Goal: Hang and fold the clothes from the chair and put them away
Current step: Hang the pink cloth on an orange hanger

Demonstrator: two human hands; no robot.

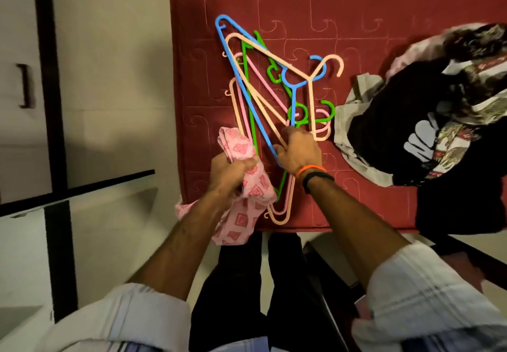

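Half of the dark clothes pile (428, 132) runs off the right edge of the red mattress (301, 9), its pieces hard to tell apart. The left hand (230, 173) grips a bunched pink patterned cloth (241, 214) at the mattress's near edge. The right hand (299, 151) has fingers curled round bars in the tangled coloured hangers (263, 83); which one is unclear.

I look down on a red bed (370, 9) with a tangle of plastic hangers (274, 91) lying on it: blue, green, pink and peach. My right hand (299, 151) is curled onto the hangers' lower bars, with orange and black bands at the wrist. My left hand (233, 172) clutches a bunched pink patterned cloth (241, 214) just beside them. A heap of dark clothes (428, 121) lies on the bed to the right.
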